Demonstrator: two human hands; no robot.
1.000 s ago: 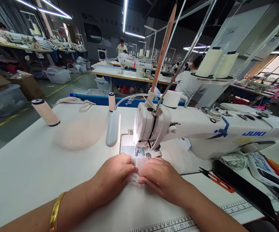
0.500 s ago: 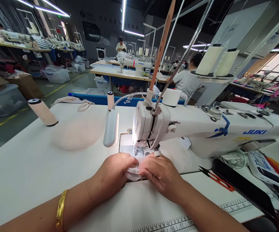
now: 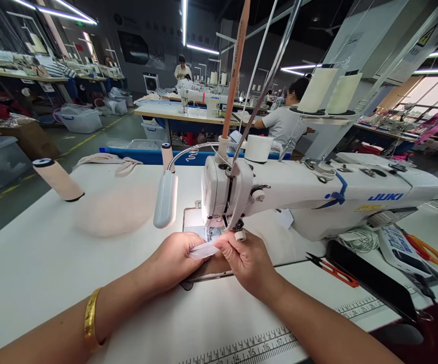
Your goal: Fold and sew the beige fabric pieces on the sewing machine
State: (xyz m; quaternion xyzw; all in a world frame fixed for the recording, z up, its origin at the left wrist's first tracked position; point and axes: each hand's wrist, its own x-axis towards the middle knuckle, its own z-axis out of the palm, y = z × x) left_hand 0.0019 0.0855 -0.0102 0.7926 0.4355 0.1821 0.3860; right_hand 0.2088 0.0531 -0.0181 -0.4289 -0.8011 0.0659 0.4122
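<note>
A small piece of sheer white fabric (image 3: 204, 251) stretches between my two hands, just in front of the needle of a white sewing machine (image 3: 279, 194). My left hand (image 3: 175, 257) pinches its left end, thumb on top. The right end is gripped by my right hand (image 3: 246, 259), with thumb and fingertips pressed together below the machine head. Under the fabric shows the metal needle plate (image 3: 192, 218). Whether the fabric lies under the presser foot, I cannot tell. A gold bracelet is on my left wrist.
A grey lamp (image 3: 165, 199) hangs left of the needle. Peach thread cones (image 3: 57, 179) and a pale sheer fabric piece (image 3: 115, 212) lie on the left. Orange thread snips (image 3: 335, 270), a black phone (image 3: 370, 280) and a printed ruler (image 3: 257, 346) are at right and front. A person sits beyond.
The fabric, bunched between my hands before, is now drawn into a narrow taut strip. My hands have parted slightly, uncovering the plate's front edge. The whole view has shifted a little.
</note>
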